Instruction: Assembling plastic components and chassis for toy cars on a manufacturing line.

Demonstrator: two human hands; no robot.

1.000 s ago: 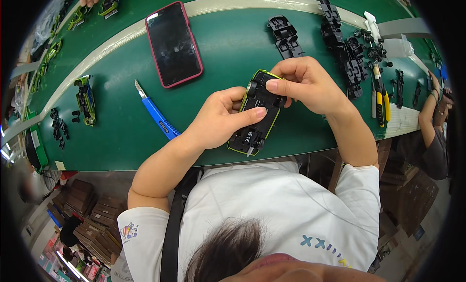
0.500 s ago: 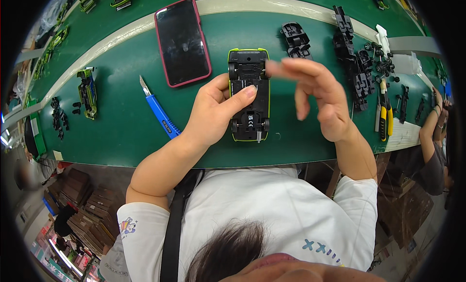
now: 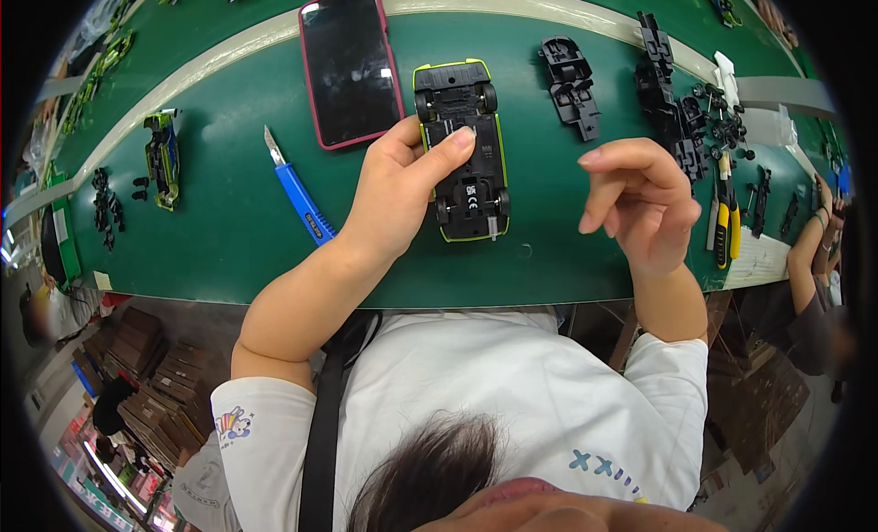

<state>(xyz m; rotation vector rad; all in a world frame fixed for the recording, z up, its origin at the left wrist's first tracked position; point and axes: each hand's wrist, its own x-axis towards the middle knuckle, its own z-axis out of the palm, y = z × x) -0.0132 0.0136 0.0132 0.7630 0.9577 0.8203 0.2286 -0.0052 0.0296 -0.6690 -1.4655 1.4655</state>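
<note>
A toy car (image 3: 471, 180) with a black underside and a yellow-green body edge is held wheels-up over the table. My left hand (image 3: 389, 189) grips it from the left side, thumb pressed on the chassis. To the right of the car, apart from it, my right hand (image 3: 640, 198) hangs in the air with its fingers loosely curled and spread, nothing between them. A black interior part (image 3: 570, 85), shaped like seats, lies on the table beyond my right hand.
A blue utility knife (image 3: 300, 198), blade out, lies left of my forearm, below a red-cased phone (image 3: 352, 65). Yellow-handled pliers (image 3: 724, 223), black chassis parts (image 3: 657, 70) and small wheel sets (image 3: 722, 120) lie at right. Another green car body (image 3: 163, 161) stands left.
My right hand has drawn back to the right, away from the car. The car has tilted slightly in my left hand, its far end leaning left.
</note>
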